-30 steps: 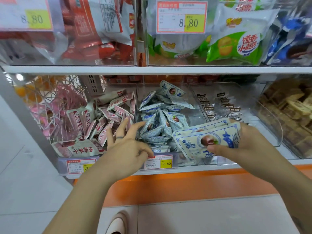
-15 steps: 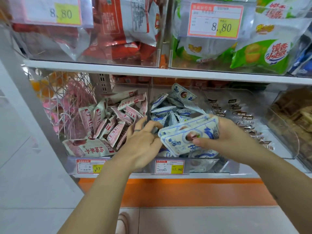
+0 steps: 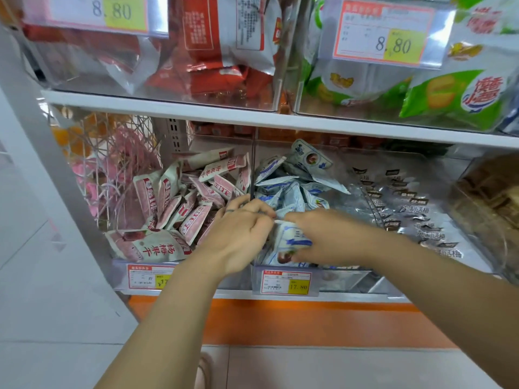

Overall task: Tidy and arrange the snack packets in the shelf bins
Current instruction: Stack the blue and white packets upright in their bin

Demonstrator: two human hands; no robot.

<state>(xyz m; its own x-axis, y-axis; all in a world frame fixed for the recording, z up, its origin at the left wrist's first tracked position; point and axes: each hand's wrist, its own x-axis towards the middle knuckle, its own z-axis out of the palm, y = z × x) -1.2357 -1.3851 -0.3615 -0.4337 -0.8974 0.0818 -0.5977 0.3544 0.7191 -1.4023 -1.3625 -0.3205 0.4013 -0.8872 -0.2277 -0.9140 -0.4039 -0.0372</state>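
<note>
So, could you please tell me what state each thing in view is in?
right hand, gripping blue packet stack
left hand, fingers bent against that stack
loose blue packets, jumbled in middle bin
pink packets, jumbled in left bin
silver packets, lying overlapped, flat

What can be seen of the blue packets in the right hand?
The packets are a small stack of glossy white pouches with blue print and a round reddish picture. The right hand grips them, fingers on top, thumb below, at the front of the bin, over other like pouches. The left hand meets their left edge.
</note>
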